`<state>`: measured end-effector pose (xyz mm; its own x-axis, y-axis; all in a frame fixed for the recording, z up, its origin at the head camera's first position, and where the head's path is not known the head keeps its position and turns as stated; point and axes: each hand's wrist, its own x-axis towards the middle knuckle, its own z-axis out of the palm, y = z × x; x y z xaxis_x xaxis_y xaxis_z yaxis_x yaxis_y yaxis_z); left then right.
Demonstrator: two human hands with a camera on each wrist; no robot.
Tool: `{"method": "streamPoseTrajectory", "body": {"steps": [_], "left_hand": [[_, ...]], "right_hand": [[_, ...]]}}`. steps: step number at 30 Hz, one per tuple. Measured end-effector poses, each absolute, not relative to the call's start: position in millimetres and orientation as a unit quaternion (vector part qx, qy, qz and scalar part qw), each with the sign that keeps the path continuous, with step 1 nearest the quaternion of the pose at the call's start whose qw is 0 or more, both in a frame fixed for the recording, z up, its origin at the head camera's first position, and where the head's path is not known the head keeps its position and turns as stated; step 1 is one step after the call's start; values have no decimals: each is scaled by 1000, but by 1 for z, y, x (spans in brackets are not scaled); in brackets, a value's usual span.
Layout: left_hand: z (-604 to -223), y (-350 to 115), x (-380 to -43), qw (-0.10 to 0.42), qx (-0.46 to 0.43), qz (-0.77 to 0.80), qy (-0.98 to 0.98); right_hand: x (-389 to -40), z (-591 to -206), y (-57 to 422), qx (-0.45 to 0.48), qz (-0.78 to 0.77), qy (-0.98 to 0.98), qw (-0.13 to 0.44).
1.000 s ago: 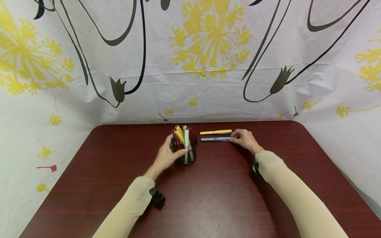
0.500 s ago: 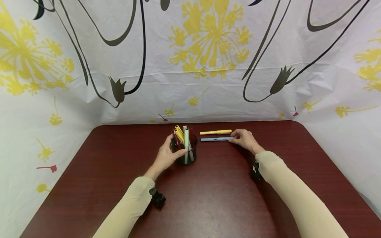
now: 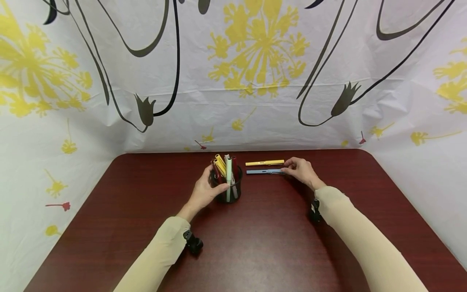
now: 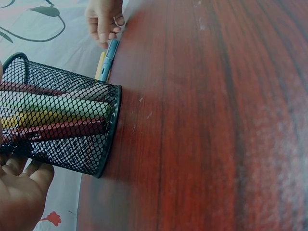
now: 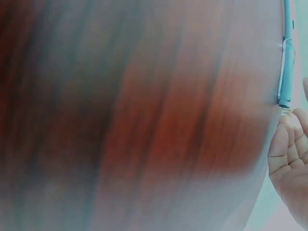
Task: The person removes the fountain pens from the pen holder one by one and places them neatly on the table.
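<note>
A black mesh pen cup [image 3: 238, 191] stands on the table, held by my left hand [image 3: 202, 191] with the thumb on its near side and fingers round the left. Inside it are several pens, among them a mint-green pen [image 3: 228, 169], yellow pens [image 3: 219, 164] and dark red ones [image 4: 72, 130]. To the right of the cup, a blue pen [image 3: 262, 172] and a yellow pen [image 3: 263, 163] lie side by side, roughly parallel. My right hand [image 3: 302, 171] is at their right ends, fingers loosely bent. In the right wrist view its fingertips sit just beyond the blue pen's end.
The dark red-brown table [image 3: 251, 243] reaches back to a white curtain [image 3: 189, 81] printed with yellow flowers and dark stems. Both pens lie near the table's back edge. Each wrist carries a small black camera [image 3: 193, 242].
My right fingers have eased slightly away from the blue pen's end, leaving the pen in place. The left hand and the cup stay where they were.
</note>
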<state>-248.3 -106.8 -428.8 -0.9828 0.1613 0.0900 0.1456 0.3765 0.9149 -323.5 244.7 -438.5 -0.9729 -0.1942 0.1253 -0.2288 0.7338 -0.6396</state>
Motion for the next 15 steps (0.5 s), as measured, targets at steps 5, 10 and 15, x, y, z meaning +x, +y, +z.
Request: {"method": "streamPoseTrajectory", "body": {"steps": [5,10,15], "left_hand": [[-429,-107,-250,4,96,550,829],[-429,-107,-249,8,97,552,828],[-429,-107,-249,7,95,549,831]], "right_hand": [[-319,-428,234,123,367,-918,80],[-313,-415,207,137,405,-896,120],[-301,-399,172,166,473,-855,131]]}}
